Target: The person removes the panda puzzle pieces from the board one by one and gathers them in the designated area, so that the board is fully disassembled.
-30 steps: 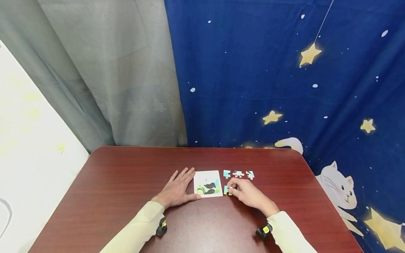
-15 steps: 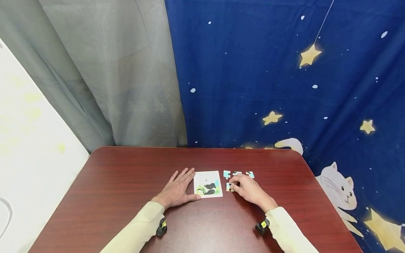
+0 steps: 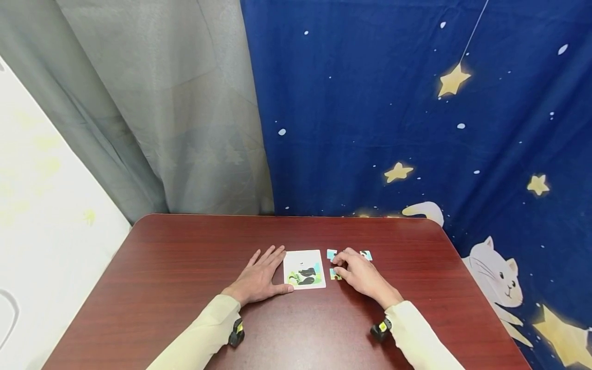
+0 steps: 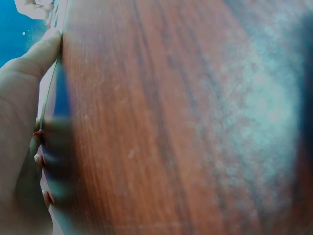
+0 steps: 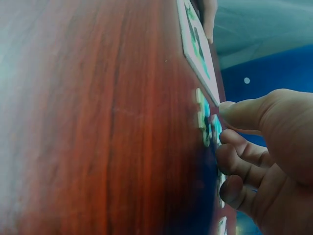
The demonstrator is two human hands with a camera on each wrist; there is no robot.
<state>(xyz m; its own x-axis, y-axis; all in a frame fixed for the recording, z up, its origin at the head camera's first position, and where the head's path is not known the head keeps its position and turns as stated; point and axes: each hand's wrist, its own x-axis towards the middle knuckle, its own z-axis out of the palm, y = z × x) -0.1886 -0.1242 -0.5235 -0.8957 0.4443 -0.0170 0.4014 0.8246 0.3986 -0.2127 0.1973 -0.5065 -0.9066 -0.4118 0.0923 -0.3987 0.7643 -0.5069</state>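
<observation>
Flat on the table, my left hand (image 3: 261, 277) has its fingers spread along the left side of a square puzzle board (image 3: 302, 253), thumb at the lower left corner. The board shows a partly filled panda picture. My right hand (image 3: 363, 275) hovers over loose jigsaw pieces, fingers bent and thumb apart from them. A blue jigsaw piece (image 3: 331, 253) lies at its fingertips; a green-yellow piece (image 3: 335, 274) lies just below the thumb. In the right wrist view the blue piece (image 5: 216, 126) shows between thumb and index tips. Another piece is mostly hidden under the hand.
A further jigsaw piece (image 3: 366, 255) lies beyond the right hand. The dark red table (image 3: 185, 252) ends at a back edge before grey and blue star-patterned curtains (image 3: 351, 103). Both wrists wear small black cameras.
The right hand shifted the green-yellow piece slightly up and right, let go of it, and moved up toward the blue piece. The left hand and board stayed in place.
</observation>
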